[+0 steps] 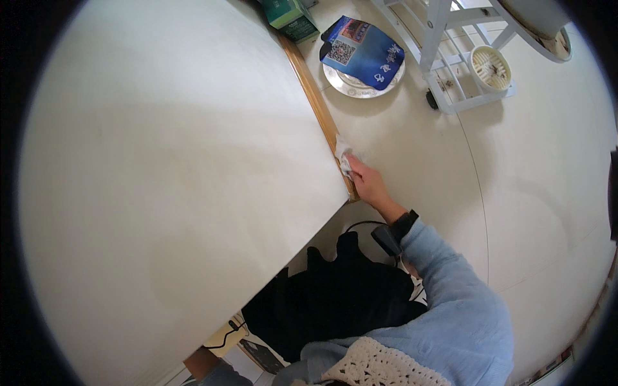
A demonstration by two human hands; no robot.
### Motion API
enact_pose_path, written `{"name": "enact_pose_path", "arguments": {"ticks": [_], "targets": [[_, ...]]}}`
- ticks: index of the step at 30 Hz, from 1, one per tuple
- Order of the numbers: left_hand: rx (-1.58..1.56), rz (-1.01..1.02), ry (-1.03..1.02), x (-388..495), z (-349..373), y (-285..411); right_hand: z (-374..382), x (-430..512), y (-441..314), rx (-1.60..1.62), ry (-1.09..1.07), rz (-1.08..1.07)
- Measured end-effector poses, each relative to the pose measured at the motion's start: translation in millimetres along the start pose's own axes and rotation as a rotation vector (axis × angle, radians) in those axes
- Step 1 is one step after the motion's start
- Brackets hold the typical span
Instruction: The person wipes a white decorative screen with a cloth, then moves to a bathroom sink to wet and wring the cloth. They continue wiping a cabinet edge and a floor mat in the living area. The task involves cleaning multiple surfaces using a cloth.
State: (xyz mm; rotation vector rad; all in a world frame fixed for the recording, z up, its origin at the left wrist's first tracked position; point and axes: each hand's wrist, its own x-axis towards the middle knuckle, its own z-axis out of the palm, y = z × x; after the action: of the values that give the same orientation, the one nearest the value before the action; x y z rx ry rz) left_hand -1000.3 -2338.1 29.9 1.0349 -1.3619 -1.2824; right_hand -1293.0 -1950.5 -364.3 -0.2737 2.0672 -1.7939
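My right hand (371, 182) grips a crumpled white tissue or cloth (344, 153). It presses this against the brown wooden baseboard (311, 99), close to the outer corner of the white wall (193, 144). The tissue partly covers the board, which runs along the foot of the wall. Around my right wrist is a black band (404, 224). Only my left wrist and forearm (202, 363) show, at the lower left beside the wall's edge; the hand itself is hidden.
A blue printed packet (369, 53) lies on a patterned white plate (345, 86) on the pale tiled floor (415, 144). Beyond are a green box (291, 20) and a white wheeled rack (437, 62) with a round ridged dish (490, 68). A black device (386, 240) with cable is near my forearm.
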Motion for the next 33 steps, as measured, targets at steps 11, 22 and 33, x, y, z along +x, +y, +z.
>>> {"name": "enact_pose_path", "arguments": {"ticks": [11, 22, 33], "targets": [[0.095, -0.06, 0.073, -6.1, 11.8, -15.7, 33.1, 267.7, -37.0, -0.085, 0.003, -0.188], [0.133, -0.102, 0.108, -9.7, 12.0, -18.6, 37.1, 399.0, -64.4, -0.252, -0.128, -0.157], [0.086, -0.122, 0.045, -7.2, 10.7, -29.9, 36.2, 322.6, -35.2, -0.339, -0.126, -0.035]]}}
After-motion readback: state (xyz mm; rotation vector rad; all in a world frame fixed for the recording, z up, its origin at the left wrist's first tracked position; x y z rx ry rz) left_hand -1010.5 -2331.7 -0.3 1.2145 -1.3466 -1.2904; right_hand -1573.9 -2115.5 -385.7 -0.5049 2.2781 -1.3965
